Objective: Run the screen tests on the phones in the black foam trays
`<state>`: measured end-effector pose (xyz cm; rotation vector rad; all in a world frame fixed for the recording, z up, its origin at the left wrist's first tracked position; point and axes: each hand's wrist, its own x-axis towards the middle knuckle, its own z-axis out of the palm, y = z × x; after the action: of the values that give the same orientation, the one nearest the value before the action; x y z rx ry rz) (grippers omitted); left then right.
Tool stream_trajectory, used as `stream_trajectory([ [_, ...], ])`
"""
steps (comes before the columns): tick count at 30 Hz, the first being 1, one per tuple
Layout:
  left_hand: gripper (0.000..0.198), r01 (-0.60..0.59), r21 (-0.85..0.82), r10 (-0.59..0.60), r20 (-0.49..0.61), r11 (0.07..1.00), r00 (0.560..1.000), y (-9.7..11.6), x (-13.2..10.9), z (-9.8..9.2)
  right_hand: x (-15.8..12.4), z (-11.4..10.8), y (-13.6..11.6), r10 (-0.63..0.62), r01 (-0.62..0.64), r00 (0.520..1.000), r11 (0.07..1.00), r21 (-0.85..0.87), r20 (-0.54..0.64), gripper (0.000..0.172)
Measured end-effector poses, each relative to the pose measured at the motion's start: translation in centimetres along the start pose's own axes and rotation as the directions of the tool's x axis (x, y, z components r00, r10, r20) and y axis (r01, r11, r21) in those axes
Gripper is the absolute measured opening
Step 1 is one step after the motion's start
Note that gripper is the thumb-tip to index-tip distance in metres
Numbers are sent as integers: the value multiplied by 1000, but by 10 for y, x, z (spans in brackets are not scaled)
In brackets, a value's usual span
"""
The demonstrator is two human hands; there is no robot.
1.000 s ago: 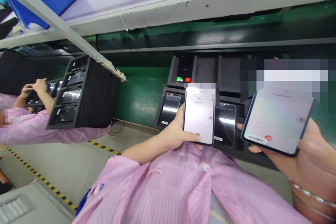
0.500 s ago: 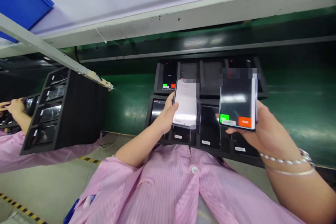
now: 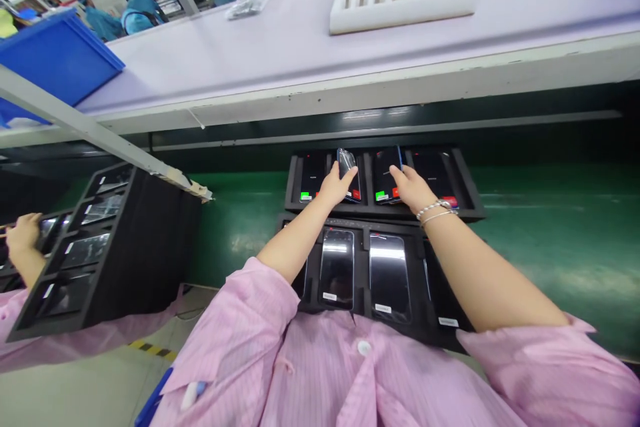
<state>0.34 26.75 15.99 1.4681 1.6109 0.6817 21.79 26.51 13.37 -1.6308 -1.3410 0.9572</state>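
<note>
I'm pinching a phone (image 3: 348,170) in my left hand (image 3: 335,187), narrow grip, holding it tilted just over the upper black tray (image 3: 385,208); my right hand (image 3: 413,188) is resting on another phone (image 3: 387,173) sitting in that tray, can't tell if I'm gripping it; two more phones (image 3: 337,267) are lying in the lower tray (image 3: 400,221).

"What's the person wearing?"
"A pink smock (image 3: 320,380) with fine vertical stripes and a round white button (image 3: 364,347) at the front."
"And the sleeves?"
"Wide and loose. The left sleeve (image 3: 235,323) and right sleeve (image 3: 545,373) both stop short of the wrists, leaving the forearms bare."
"Any jewellery?"
"Two thin silver bracelets (image 3: 436,212) on the right wrist. The left hand (image 3: 336,187) and right hand (image 3: 411,188) are bare."
</note>
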Motion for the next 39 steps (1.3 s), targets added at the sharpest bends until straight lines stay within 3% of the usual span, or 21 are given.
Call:
stream_trajectory([
  [2, 74, -28, 13, 27, 5, 1000, 1000, -6, -8, -4, -4, 0, 2, -14, 13, 1000, 997, -81, -5, 56],
  [5, 74, -221, 156, 234, -67, 963, 970, -25, -33, -29, -21, -18, 5, -82, 77, 997, 981, -178, -16, 67],
  [7, 76, -327, 332, 380, -110, 885, 918, -43, -55, -52, -37, -39, 13, -222, 203, 975, 934, -293, -31, 73],
  [8, 76, -322, 412, 399, -115, 853, 910, -53, -66, -63, -47, -49, 19, -324, 288, 946, 875, -390, -28, 74],
  [10, 75, -238, 518, 334, -100, 822, 937, -71, -84, -79, -65, -66, 34, -458, 368, 889, 742, -561, -23, 74],
  [12, 75, -143, 563, 221, -72, 814, 973, -84, -96, -86, -80, -76, 50, -484, 356, 875, 669, -653, -18, 73],
  [15, 74, -83, 574, 141, -56, 814, 988, -93, -100, -85, -91, -77, 69, -429, 309, 903, 660, -685, -6, 74],
  [20, 65, -66, 580, 150, -98, 812, 984, -91, -97, -81, -84, -70, 82, -338, 240, 941, 712, -659, -23, 74],
  [23, 61, -60, 595, 138, -87, 802, 987, -90, -97, -81, -81, -62, 75, -320, 222, 947, 714, -664, -28, 69],
  [26, 68, -47, 611, 142, -109, 790, 984, -85, -98, -75, -85, -45, 57, -377, 298, 925, 662, -687, 38, 70],
  [28, 73, -106, 637, 207, -85, 763, 975, -78, -97, -65, -88, -30, 43, -400, 372, 907, 619, -692, 129, 68],
  [31, 68, -264, 657, 322, 35, 706, 946, -64, -95, -42, -89, -6, 30, -373, 406, 904, 597, -692, 209, 66],
  [34, 61, -311, 651, 319, 110, 692, 941, -54, -89, -23, -86, 8, 27, -323, 386, 919, 619, -684, 226, 60],
  [37, 57, -257, 632, 281, 64, 731, 957, -55, -79, -29, -78, -6, 31, -336, 357, 928, 680, -640, 161, 58],
  [39, 60, -148, 591, 243, -85, 793, 966, -64, -71, -49, -67, -35, 40, -364, 311, 931, 756, -576, 24, 63],
])
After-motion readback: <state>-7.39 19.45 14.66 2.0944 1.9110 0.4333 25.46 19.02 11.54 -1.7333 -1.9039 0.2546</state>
